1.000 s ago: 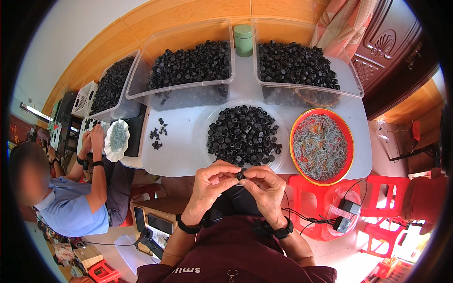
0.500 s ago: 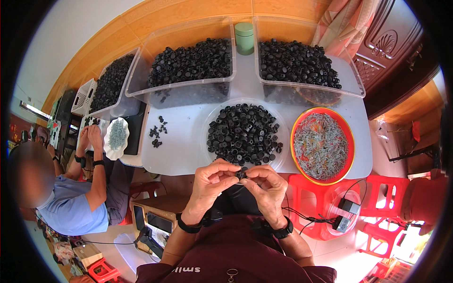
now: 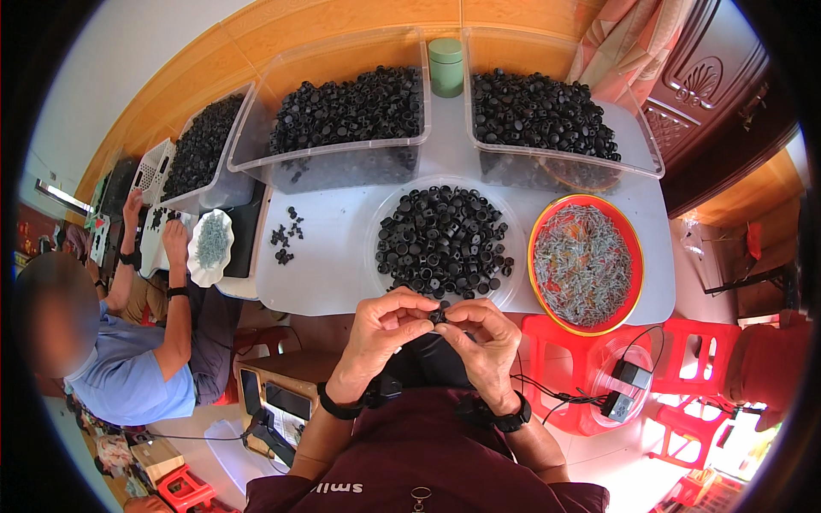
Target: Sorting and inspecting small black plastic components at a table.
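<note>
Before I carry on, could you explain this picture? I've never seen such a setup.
There is no machine: a wide camera worn on a person's head looks down, bending straight edges. The left hand and right hand are the wearer's own, pinching a small black part. The white table carries a round clear tray heaped with black parts, a red bowl of thin metal pieces, and, farther back, two large clear bins and a green canister. A co-worker sits at the left.

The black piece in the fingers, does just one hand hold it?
No, the left hand and right hand both pinch the black piece.
</note>
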`<state>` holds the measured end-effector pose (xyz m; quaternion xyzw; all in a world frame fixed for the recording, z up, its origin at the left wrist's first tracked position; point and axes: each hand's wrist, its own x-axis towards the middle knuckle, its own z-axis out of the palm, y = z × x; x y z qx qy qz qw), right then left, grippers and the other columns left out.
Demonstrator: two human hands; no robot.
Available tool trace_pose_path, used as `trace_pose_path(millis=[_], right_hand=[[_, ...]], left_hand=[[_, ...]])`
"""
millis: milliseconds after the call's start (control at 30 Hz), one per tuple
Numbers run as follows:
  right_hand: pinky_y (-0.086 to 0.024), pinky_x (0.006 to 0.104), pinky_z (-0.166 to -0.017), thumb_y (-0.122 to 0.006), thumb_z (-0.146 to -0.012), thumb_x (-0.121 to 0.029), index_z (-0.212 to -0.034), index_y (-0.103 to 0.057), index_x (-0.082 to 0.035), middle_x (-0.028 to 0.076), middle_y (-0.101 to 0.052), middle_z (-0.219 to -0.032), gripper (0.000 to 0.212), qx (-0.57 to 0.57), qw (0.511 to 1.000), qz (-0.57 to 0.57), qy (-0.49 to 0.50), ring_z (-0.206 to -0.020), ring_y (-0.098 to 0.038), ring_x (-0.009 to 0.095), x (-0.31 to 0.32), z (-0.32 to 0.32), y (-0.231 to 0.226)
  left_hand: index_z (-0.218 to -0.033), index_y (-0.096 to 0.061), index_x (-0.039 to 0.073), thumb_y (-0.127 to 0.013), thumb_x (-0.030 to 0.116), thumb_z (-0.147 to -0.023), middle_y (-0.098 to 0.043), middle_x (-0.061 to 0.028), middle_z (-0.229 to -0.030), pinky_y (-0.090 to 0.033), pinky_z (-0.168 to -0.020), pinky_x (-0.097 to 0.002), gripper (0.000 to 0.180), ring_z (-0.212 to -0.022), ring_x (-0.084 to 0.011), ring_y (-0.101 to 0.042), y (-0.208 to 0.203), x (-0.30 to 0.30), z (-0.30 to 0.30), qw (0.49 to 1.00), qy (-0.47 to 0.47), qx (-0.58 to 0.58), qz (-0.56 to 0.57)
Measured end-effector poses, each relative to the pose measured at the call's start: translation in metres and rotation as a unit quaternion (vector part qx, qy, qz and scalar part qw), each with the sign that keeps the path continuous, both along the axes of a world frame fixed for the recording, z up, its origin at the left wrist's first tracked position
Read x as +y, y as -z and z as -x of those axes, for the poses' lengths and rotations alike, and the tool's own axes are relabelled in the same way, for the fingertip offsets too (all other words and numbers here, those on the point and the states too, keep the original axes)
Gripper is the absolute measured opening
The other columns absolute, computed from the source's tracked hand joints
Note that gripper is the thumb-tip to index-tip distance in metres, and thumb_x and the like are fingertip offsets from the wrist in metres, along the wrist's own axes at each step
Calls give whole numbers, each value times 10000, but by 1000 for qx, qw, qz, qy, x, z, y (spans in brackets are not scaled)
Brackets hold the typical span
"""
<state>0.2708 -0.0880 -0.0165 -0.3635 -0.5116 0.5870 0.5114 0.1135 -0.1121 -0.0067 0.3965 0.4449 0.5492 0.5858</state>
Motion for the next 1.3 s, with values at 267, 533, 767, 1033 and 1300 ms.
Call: trace_pose_path(millis=[267, 533, 767, 1033, 1300], right_hand=[[-516, 244, -684, -714, -689, 53, -853, -631, 17, 89, -614, -878, 187, -44, 996, -60, 40, -788, -614, 144, -5, -1, -11], [-506, 258, -584, -723, -661, 31, -822, -636, -26, 88, -617, -818, 191, -179, 941, -247, 143, -681, -624, 190, -13, 5, -14], [-486, 242, -494, -746, -629, 33, -826, -650, -43, 67, -634, -812, 232, -233, 889, -334, 207, -605, -610, 165, -16, 0, -3], [-485, 241, -495, -754, -633, 15, -815, -647, -41, 61, -637, -798, 219, -247, 880, -322, 247, -599, -607, 159, -19, -17, -1], [-497, 259, -509, -716, -661, 39, -856, -635, -7, 81, -622, -817, 216, -238, 881, -325, 249, -609, -615, 173, -22, -27, 1]], left_hand=[[-1036, -599, -23, -566, -53, -820, -608, -123, -1017, -507, -821, -283, 220, -909, -169, -603, 8, -2, 1, 977, 36, -204, 51], [-1069, -581, 1, -550, 18, -864, -619, -110, -1009, -503, -843, -295, 208, -938, -164, -603, 10, -5, -1, 972, 39, -224, 67], [-1075, -580, -2, -543, 13, -867, -621, -103, -1010, -498, -844, -289, 211, -942, -162, -602, 8, 0, -11, 979, 51, -181, 84], [-1071, -590, -3, -533, 9, -871, -625, -89, -988, -499, -830, -280, 209, -932, -152, -602, 3, 10, -28, 977, 90, -161, 108], [-1064, -588, -3, -532, 20, -873, -626, -88, -981, -500, -805, -270, 200, -902, -143, -606, -1, 11, -39, 981, 86, -127, 118]])
